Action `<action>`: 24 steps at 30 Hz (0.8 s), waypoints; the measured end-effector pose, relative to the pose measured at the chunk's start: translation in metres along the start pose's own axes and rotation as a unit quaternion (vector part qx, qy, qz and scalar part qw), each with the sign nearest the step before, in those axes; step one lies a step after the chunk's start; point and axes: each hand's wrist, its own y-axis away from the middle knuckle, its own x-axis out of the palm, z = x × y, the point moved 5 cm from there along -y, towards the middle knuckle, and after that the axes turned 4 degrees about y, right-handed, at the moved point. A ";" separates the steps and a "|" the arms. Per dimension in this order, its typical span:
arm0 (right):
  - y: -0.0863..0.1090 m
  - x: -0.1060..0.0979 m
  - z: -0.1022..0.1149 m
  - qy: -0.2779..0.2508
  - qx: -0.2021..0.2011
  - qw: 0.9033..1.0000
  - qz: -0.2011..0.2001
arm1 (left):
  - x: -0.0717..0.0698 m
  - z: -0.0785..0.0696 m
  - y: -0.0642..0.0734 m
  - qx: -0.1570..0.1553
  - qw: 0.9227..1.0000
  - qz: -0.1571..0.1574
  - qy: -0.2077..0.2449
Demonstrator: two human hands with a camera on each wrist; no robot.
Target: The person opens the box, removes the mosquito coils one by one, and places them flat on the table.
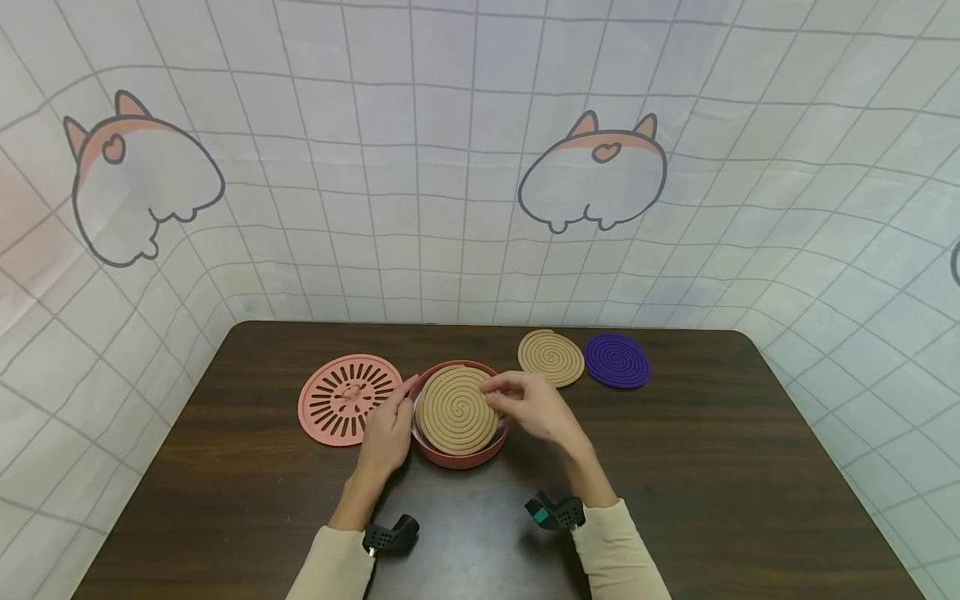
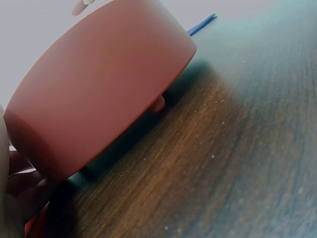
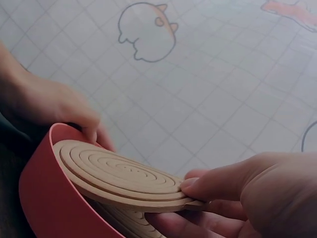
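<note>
A tan mosquito coil (image 1: pixel 459 410) lies over the mouth of a round red mosquito coil box (image 1: pixel 457 461). My right hand (image 1: pixel 536 408) pinches the coil's right edge between thumb and fingers. In the right wrist view, the coil's near side is raised above the rim while its far side sits inside the box. A second tan coil (image 3: pixel 131 218) shows beneath it in the box. My left hand (image 1: pixel 386 433) grips the box's left side, fingers at the rim. The left wrist view shows the smooth outer wall (image 2: pixel 106 79) and a small foot (image 2: pixel 157 104) underneath.
The pink slotted lid (image 1: pixel 327 414) lies on the dark wooden table (image 1: pixel 720 483), left of the box. Behind and to the right lie another tan coil (image 1: pixel 551 357) and a purple coil (image 1: pixel 617 360), side by side. A white checked curtain (image 1: pixel 435 208) hangs around the table.
</note>
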 end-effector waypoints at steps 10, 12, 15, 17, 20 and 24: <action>0.002 -0.014 -0.004 -0.024 -0.004 1.000 -0.017 | 0.000 0.000 0.000 0.009 1.000 -0.009 -0.001; 0.003 -0.018 -0.005 -0.026 -0.003 0.999 -0.022 | 0.000 0.000 0.000 0.007 1.000 -0.008 0.000; 0.004 -0.023 -0.007 -0.031 0.011 0.999 -0.034 | 0.000 0.000 -0.001 0.005 1.000 -0.007 0.000; 0.005 -0.026 -0.009 -0.042 0.025 0.998 -0.042 | 0.000 0.000 -0.001 0.001 1.000 -0.004 0.000; 0.006 -0.032 -0.011 -0.052 0.034 0.997 -0.055 | 0.000 0.000 -0.001 0.001 1.000 -0.002 -0.002; 0.009 -0.042 -0.016 -0.046 0.034 0.996 -0.075 | 0.000 0.001 -0.001 0.002 1.000 -0.003 -0.007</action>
